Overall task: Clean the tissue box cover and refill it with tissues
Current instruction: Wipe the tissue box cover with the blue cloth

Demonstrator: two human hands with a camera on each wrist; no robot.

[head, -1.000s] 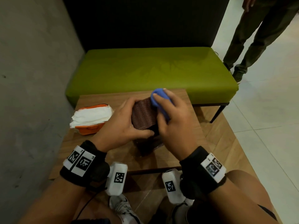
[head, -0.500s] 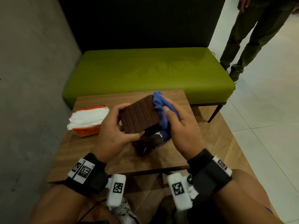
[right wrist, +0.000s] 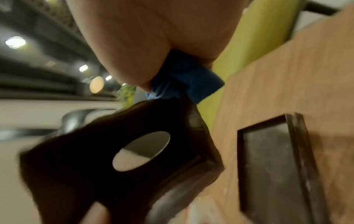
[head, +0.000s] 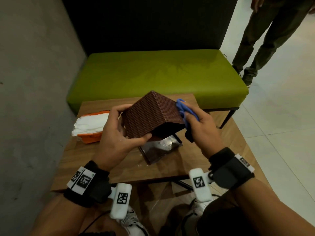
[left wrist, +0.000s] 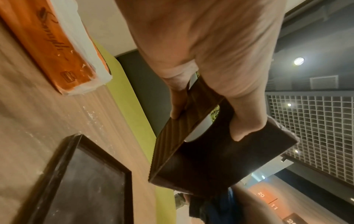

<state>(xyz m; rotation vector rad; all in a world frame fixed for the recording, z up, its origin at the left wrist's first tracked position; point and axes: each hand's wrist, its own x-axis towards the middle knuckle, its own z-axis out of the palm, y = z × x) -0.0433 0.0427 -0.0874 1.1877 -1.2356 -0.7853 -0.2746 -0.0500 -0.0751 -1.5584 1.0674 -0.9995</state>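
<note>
A brown woven tissue box cover (head: 150,114) is held tilted above the wooden table (head: 95,160), its open underside toward me. My left hand (head: 119,133) grips its left end, thumb curled inside the rim (left wrist: 241,131), fingers on the outer wall. My right hand (head: 197,126) holds a blue cloth (head: 184,108) against the cover's right side (right wrist: 184,81). The oval slot (right wrist: 141,150) shows from inside the cover. The dark base tray (head: 160,149) lies flat on the table below. An orange pack of white tissues (head: 92,125) lies at the table's left.
A green bench (head: 156,74) stands behind the table against a dark panel. A grey wall (head: 34,82) runs along the left. Another person's legs (head: 265,40) stand on the tiled floor at the upper right. White crumbs dot the table near the tray.
The cover has been lifted and turned so more of its woven side faces up. My right hand with the cloth slid from the cover's top to its right side.
</note>
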